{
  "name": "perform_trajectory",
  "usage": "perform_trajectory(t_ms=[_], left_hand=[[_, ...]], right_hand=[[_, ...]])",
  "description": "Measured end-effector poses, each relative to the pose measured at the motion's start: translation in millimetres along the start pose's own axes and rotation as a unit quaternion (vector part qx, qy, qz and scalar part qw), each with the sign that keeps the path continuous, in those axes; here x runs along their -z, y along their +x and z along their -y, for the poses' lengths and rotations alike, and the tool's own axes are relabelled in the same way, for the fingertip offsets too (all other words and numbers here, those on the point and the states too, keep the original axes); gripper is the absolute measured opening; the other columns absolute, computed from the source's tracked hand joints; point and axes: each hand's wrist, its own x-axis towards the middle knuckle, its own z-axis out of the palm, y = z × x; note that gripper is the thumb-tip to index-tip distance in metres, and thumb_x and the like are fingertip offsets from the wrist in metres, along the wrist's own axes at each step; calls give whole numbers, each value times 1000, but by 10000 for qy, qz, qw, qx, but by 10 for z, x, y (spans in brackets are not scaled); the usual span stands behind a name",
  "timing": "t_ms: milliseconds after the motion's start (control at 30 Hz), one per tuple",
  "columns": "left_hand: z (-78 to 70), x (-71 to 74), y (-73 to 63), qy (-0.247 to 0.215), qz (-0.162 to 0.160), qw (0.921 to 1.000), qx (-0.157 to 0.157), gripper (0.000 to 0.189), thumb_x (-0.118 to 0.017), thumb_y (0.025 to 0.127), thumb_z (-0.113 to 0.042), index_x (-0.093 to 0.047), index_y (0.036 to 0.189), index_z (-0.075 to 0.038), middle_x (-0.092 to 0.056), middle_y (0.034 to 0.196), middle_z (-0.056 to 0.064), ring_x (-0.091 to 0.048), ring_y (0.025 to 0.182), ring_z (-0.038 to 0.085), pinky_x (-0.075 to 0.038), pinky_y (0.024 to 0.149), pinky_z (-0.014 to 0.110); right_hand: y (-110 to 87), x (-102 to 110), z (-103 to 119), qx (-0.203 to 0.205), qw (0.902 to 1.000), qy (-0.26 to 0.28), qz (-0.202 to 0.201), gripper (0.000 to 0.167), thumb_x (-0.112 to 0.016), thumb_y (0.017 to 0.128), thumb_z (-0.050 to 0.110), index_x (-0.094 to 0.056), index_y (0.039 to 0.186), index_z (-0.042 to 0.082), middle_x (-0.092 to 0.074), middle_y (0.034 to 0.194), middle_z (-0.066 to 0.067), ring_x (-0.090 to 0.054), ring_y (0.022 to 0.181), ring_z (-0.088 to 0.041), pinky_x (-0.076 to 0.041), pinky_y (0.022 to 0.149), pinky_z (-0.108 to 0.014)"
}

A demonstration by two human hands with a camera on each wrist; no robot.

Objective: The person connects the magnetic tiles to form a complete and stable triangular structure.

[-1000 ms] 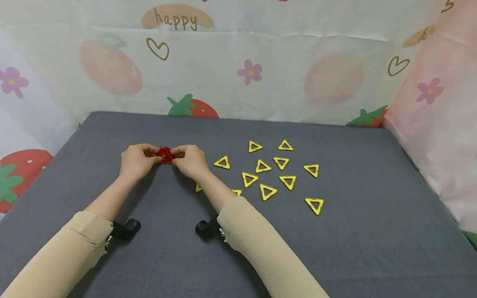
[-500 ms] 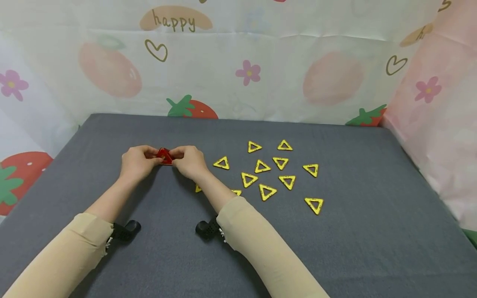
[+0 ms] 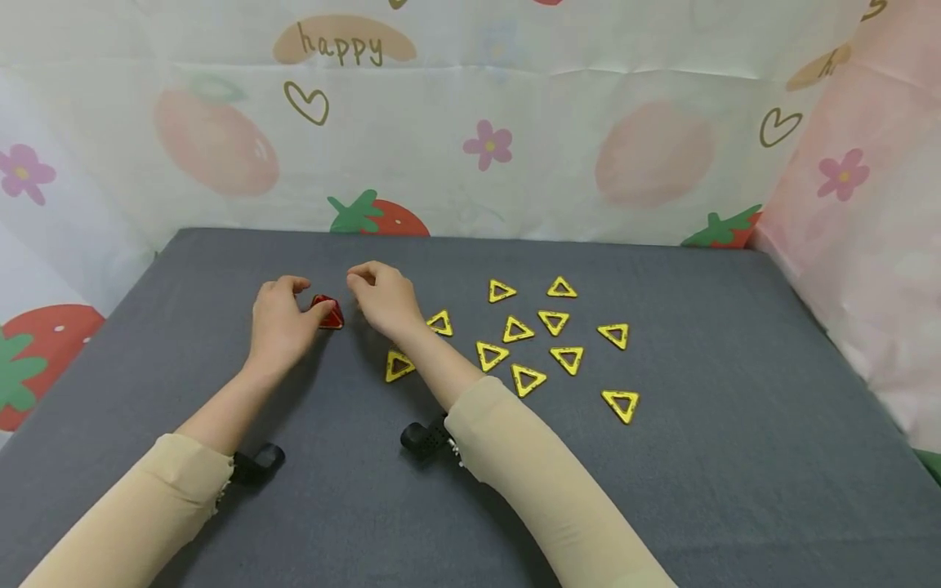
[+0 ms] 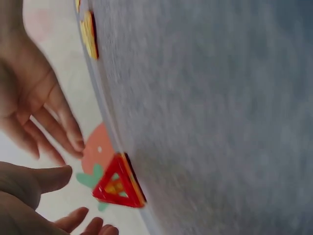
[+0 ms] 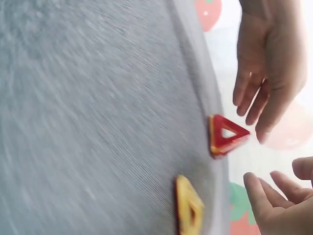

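Observation:
A small red pyramid [image 3: 328, 313] of triangular frame tiles stands on the grey cloth, left of centre in the head view. Yellow shows through its opening and along its bottom edge in the left wrist view. My left hand [image 3: 285, 325] is just left of it, thumb and fingers spread apart; the thumb overlaps the pyramid in the head view, but both wrist views show a gap. Right of the pyramid, my right hand [image 3: 387, 300] hovers with nothing in its loosely bent fingers. One yellow triangular tile [image 3: 399, 366] lies below that hand, and another yellow tile [image 3: 441, 323] is partly behind its wrist.
Several flat yellow triangular tiles [image 3: 518, 328] lie scattered over the middle and right of the grey cloth-covered table [image 3: 735, 457]. A printed curtain [image 3: 559, 147] closes off the back and both sides. Each wrist wears a black camera mount [image 3: 259, 465].
Both hands have let go of the red pyramid. The right hand has moved up and right, while the left hand's fingers have spread. The pyramid stays standing in place.

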Motion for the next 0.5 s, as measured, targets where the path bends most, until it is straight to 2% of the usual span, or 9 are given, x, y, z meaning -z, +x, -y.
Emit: perform_trajectory(t_ms=[167,300,400,500], left_hand=[[-142,-81,-99,-179,-97,9991,-381,49,-65,95,-18,-50,132,11,-48,134,35,-41,126,49,-36,103,59],[-225,-169,-167,-237,-13,9970,-738,45,-65,95,-16,-54,130,9,-55,118,31,-49,105,41,-40,90,52],[-286,-227,-219,-342,200,9947,-949,45,-66,94,-15,-54,132,6,-57,118,28,-52,104,39,-44,91,50],[-338,-281,-283,-511,541,9913,-1087,46,-66,94,-15,-53,133,4,-56,129,25,-53,116,40,-46,101,52]], right_hand=[[-7,189,44,151,9998,-120,-19,32,-50,104,29,-63,129,13,-69,113,-12,-68,98,-28,-48,67,-25],[-47,329,35,273,9994,-210,57,31,-49,105,29,-63,128,14,-68,120,-8,-69,103,-28,-55,78,-31],[-86,428,9,352,9989,-281,122,31,-49,105,28,-63,128,13,-67,124,-7,-70,105,-30,-57,85,-35],[-117,509,-28,402,9983,-373,172,30,-49,105,28,-64,127,13,-66,125,-7,-69,105,-30,-57,86,-34]])
